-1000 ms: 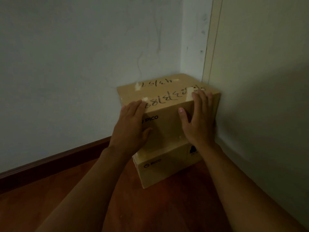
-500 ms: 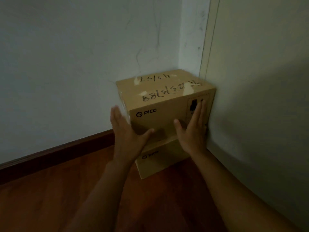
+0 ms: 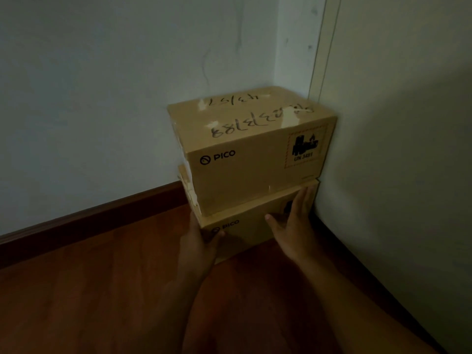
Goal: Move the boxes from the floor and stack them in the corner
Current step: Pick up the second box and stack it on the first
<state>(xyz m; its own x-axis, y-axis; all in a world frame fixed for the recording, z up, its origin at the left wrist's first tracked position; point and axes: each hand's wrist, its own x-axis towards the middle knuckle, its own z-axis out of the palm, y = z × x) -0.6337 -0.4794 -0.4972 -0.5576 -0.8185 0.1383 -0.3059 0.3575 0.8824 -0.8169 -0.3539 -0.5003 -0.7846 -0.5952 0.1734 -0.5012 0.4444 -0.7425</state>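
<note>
Two brown cardboard PICO boxes stand stacked in the corner of the room. The upper box [image 3: 250,149] carries handwritten numbers on its lid and a battery warning label on its front. The lower box [image 3: 245,226] sits on the wooden floor beneath it. My left hand [image 3: 199,238] wraps the lower box's front left corner, thumb on the front face. My right hand [image 3: 293,221] lies flat with fingers spread against the lower box's front right part, fingertips reaching the seam between the boxes.
A white wall [image 3: 102,98] runs behind the stack, with a dark baseboard [image 3: 102,213] along its foot. Another pale wall [image 3: 408,175] closes the right side. Reddish wooden floor [image 3: 102,290] spreads in front.
Both hands have slid down from the upper box's top edge and front to the lower box. The upper box stays on the stack, its front label now uncovered.
</note>
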